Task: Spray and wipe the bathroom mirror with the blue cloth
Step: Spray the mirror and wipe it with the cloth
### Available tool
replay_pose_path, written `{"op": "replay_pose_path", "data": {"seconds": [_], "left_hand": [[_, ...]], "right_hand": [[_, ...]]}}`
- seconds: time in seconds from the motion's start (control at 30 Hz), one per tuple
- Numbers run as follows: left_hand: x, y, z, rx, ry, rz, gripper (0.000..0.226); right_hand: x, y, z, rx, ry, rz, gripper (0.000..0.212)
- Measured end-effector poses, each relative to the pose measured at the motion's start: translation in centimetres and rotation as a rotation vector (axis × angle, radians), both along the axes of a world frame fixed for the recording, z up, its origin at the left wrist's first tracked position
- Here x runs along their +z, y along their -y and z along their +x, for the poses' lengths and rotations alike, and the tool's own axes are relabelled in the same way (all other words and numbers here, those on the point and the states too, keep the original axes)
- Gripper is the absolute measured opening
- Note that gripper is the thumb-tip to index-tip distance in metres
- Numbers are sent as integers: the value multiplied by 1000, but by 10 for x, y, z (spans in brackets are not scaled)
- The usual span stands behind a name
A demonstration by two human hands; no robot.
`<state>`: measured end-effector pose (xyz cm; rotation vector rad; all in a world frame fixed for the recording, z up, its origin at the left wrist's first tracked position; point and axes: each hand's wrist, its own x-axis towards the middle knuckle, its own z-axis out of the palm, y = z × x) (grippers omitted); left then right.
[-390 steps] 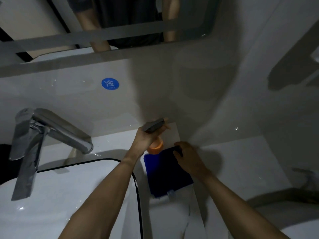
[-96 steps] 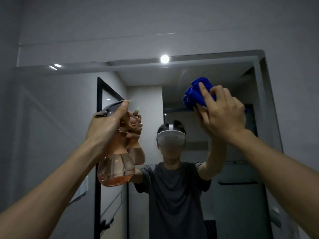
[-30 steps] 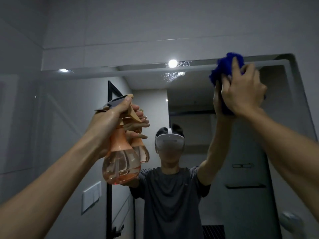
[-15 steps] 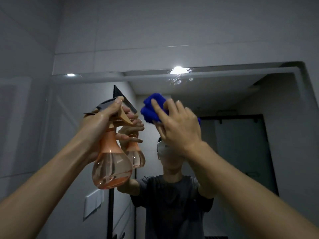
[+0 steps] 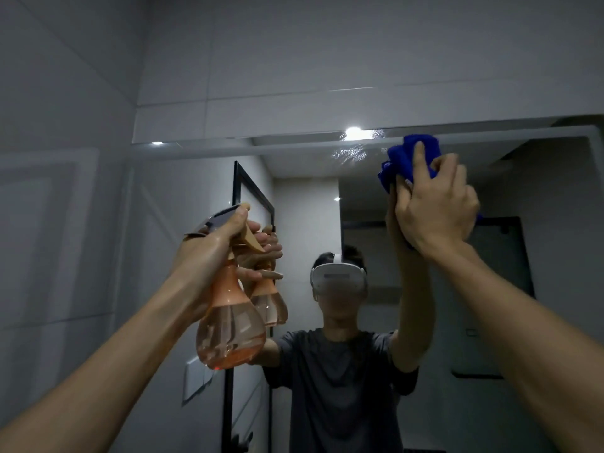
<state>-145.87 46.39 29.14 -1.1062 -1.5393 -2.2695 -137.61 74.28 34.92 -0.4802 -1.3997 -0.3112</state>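
Right hand (image 5: 436,214) grip pinches crumpled blue cloth (image 5: 403,160) against the wall mirror (image 5: 539,191), upper right, moved rightward from centre; left hand (image 5: 209,253) grip holds the orange teardrop spray bottle (image 5: 230,328).

cloth (image 5: 401,160): deep blue | spray bottle (image 5: 229,335): clear orange, grey top | wall tiles (image 5: 294,60): pale grey

the right hand (image 5: 434,210) presses a bunched blue cloth (image 5: 407,161) against the mirror (image 5: 408,197) near its top edge, just right of a patch of droplets (image 5: 349,155) under a reflected ceiling light (image 5: 353,132). the left hand (image 5: 215,246) grips an orange spray bottle (image 5: 228,322) by the neck, upright, close to the glass, with liquid low in its round belly
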Motion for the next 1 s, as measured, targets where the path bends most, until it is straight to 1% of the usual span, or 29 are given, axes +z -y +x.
{"op": "replay_pose_path", "data": {"seconds": [0.13, 0.23, 0.37, 0.43, 0.57, 0.7, 0.77, 0.8, 0.9, 1.0], "left_hand": [[-13, 19, -10, 110, 10, -38, 38], [-22, 28, -14, 154, 33, -52, 39], [-33, 33, -19, 196, 33, -68, 51], [-36, 33, -20, 205, 37, -64, 50], [-38, 35, -20, 202, -7, -55, 45], [-36, 46, -22, 185, -74, -78, 29], [-34, 54, -24, 174, -101, -66, 33], [-33, 57, -25, 161, -105, -58, 34], [-27, 68, -28, 78, -78, -15, 23], [-16, 80, -38, 95, -102, -19, 26]], "right_hand": [[-22, 29, -20, -4, 124, 141, 62], [-30, 39, -29, -23, 138, 139, 61], [-30, 39, -27, -13, 158, 157, 61], [-31, 38, -27, -20, 165, 158, 61], [-31, 41, -28, -34, 163, 148, 61], [-28, 46, -31, -20, 142, 121, 61], [-20, 55, -36, -1, 115, 99, 60], [-12, 63, -40, 21, 103, 82, 60], [17, 100, -60, 96, 106, 36, 62], [24, 143, -90, 105, 154, 96, 63]]}}
